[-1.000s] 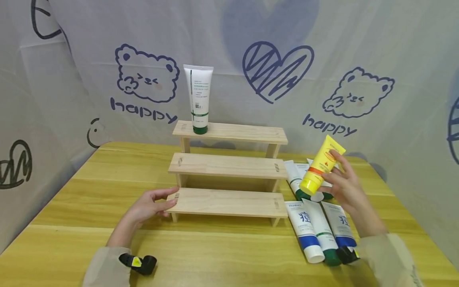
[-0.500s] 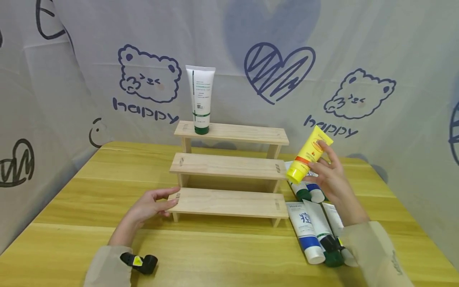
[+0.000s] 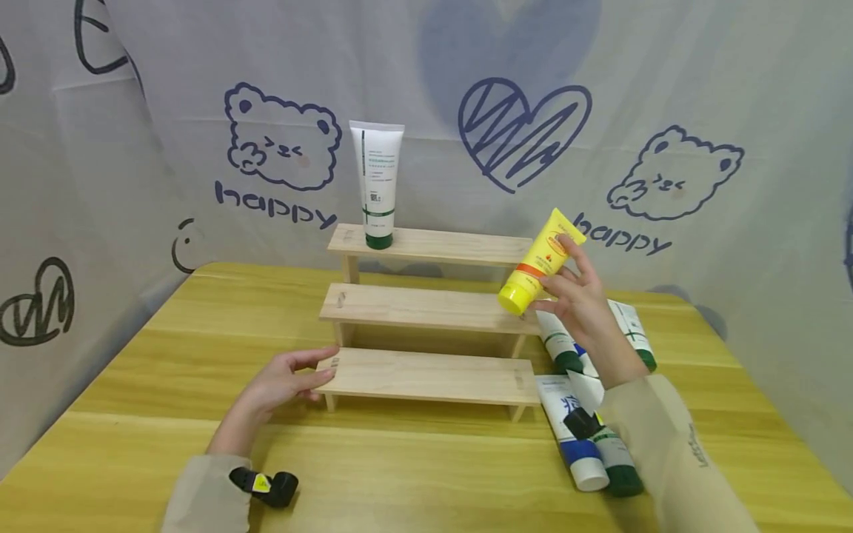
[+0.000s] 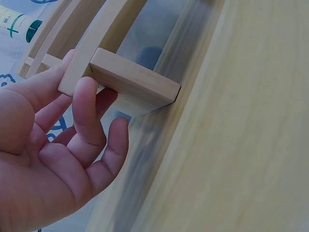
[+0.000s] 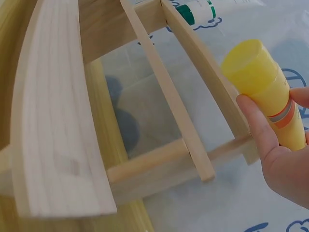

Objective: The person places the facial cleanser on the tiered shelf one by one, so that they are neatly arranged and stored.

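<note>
Pinching a yellow tube [image 3: 538, 260] (cap lowermost), the right grip [image 3: 581, 305] hovers; the left grip [image 3: 283, 380] pinches a wooden stand [image 3: 426, 375].

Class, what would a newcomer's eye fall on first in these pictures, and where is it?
Probably the bright yellow tube, tilted cap-down in the right hand by the right end of the wooden stand. Next, the white, green-capped tube, upright near the left end of the top shelf.
</note>
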`<state>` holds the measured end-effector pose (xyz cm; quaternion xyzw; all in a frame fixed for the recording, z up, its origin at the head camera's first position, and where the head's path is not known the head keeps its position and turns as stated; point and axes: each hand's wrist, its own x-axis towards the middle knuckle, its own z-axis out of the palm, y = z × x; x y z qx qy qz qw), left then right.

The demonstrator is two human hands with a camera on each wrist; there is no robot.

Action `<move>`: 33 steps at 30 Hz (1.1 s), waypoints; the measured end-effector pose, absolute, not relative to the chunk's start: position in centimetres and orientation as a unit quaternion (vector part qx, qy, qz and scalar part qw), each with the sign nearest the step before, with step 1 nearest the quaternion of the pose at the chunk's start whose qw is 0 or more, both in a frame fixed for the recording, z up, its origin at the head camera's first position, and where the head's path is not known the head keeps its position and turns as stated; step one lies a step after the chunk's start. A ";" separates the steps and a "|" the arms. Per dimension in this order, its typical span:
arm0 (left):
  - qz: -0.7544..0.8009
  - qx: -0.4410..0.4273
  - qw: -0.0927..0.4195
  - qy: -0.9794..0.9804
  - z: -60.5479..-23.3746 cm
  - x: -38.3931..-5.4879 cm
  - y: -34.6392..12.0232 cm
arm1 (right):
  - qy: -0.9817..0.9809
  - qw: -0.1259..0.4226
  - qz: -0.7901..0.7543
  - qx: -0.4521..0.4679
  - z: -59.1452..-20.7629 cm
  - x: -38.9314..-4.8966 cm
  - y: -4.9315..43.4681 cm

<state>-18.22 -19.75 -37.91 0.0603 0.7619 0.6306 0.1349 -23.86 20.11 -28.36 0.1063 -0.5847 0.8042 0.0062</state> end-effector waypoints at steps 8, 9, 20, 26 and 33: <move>0.631 0.056 0.134 0.762 -37.9 -18.4 -19.6 | -0.558 -0.001 0.822 0.117 -27.3 -24.8 17.9; 0.629 0.055 0.132 0.764 -37.9 -18.4 -19.6 | -0.556 0.000 0.823 0.116 -27.2 -24.9 17.7; 0.627 0.057 0.135 0.765 -38.1 -18.4 -19.8 | -0.559 0.073 0.819 0.108 -25.8 -25.7 15.2; 0.625 0.059 0.134 0.767 -38.1 -18.4 -19.8 | -0.556 0.151 0.806 0.132 -25.2 -26.4 13.7; 0.626 0.059 0.135 0.766 -38.0 -18.4 -19.8 | -0.574 0.199 0.775 0.173 -25.7 -27.9 12.4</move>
